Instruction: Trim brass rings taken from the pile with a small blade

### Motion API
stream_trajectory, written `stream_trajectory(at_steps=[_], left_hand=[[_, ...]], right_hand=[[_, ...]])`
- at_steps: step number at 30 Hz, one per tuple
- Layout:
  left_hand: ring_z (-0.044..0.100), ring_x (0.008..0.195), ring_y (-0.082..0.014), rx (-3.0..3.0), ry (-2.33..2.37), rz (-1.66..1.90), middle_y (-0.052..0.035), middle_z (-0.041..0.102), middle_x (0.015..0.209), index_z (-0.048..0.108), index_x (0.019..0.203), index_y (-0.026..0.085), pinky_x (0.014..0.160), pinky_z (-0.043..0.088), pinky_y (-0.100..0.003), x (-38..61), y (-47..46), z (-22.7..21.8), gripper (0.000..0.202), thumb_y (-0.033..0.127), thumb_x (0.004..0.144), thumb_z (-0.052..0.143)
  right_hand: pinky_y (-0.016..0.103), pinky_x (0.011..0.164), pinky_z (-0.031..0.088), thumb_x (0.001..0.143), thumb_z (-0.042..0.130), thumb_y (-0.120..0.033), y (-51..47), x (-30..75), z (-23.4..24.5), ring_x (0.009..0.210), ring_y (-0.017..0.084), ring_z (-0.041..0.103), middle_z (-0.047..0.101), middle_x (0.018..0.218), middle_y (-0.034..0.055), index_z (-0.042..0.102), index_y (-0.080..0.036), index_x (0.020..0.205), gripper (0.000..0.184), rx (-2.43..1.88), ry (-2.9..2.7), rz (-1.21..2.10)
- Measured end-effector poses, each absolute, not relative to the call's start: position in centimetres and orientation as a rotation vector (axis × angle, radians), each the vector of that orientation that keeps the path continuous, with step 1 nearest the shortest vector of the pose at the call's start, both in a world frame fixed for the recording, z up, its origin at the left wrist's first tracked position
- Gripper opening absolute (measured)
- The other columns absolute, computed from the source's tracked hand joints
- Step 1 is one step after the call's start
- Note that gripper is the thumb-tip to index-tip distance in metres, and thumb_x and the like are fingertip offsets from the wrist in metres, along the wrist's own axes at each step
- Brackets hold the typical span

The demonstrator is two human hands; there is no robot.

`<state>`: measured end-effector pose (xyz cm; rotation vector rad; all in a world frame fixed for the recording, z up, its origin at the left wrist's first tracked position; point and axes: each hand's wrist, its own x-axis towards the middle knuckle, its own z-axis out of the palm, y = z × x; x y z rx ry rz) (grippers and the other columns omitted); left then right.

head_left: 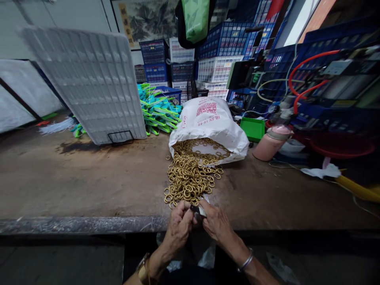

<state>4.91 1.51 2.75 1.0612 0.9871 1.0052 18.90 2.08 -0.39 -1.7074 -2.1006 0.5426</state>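
My left hand (pixel 179 222) and my right hand (pixel 216 222) meet over the table's front edge, their fingertips close together. A small dark-and-white tool (pixel 195 209) lies between them, its pale end in my right fingers; its exact kind does not show. The fingers of my left hand are pinched at its dark end, and whatever they hold is hidden. Just beyond my fingertips a heap of brass-coloured rings (pixel 190 180) spreads over the wooden table (pixel 103 178). The rings spill from the mouth of a white sack (pixel 208 118) with red print, lying on its side.
A tall ribbed translucent panel (pixel 89 79) stands at the left in a wire stand (pixel 120 137). Green and teal plastic pieces (pixel 160 109) are piled behind it. To the right are a pink bottle (pixel 271 142), a green tray (pixel 253 128) and red tubing (pixel 308 59). Stacked crates (pixel 221 69) fill the back.
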Motion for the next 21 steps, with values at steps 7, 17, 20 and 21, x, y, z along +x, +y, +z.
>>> stream_trajectory(at_steps=[7, 17, 20, 21], left_hand=[[0.029, 0.032, -0.0022, 0.877, 0.866, 0.828, 0.0053, 0.047, 0.049, 0.047, 0.069, 0.017, 0.032, 0.019, -0.016, 3.9, 0.2, 2.8, 0.032, 0.048, 0.073, 0.053], [0.048, 0.047, -0.0078, 0.538, 0.800, 0.910, -0.0015, 0.058, 0.067, 0.052, 0.080, 0.016, 0.036, 0.030, -0.016, 3.2, 0.7, 1.3, 0.026, 0.035, 0.066, 0.063], [0.049, 0.050, -0.0079, 0.467, 0.767, 0.902, -0.0003, 0.055, 0.067, 0.054, 0.086, 0.016, 0.039, 0.032, -0.016, 2.9, 0.8, 1.1, 0.025, 0.031, 0.068, 0.061], [0.050, 0.051, -0.0078, 0.437, 0.760, 0.901, -0.0004, 0.055, 0.068, 0.055, 0.082, 0.015, 0.040, 0.033, -0.017, 2.8, 0.8, 1.0, 0.023, 0.031, 0.068, 0.061]], right_hand=[[0.024, 0.050, 0.021, 0.076, 0.037, -0.013, 3.6, 22.8, -1.1, 0.051, 0.013, 0.048, 0.054, 0.058, 0.0008, 0.052, -0.019, 0.078, 0.017, -2.090, -1.927, 0.362], [0.023, 0.054, 0.023, 0.079, 0.043, -0.020, 5.1, 20.4, -1.3, 0.065, 0.012, 0.052, 0.061, 0.078, 0.0029, 0.051, -0.019, 0.081, 0.008, -2.010, -1.913, 0.290], [0.023, 0.055, 0.023, 0.077, 0.043, -0.014, 5.5, 19.9, -1.0, 0.068, 0.013, 0.052, 0.061, 0.077, 0.0031, 0.051, -0.019, 0.078, 0.010, -2.023, -1.917, 0.276], [0.023, 0.055, 0.023, 0.076, 0.043, -0.013, 5.7, 19.8, -0.9, 0.069, 0.014, 0.052, 0.060, 0.077, 0.0032, 0.051, -0.019, 0.077, 0.010, -2.024, -1.920, 0.268]])
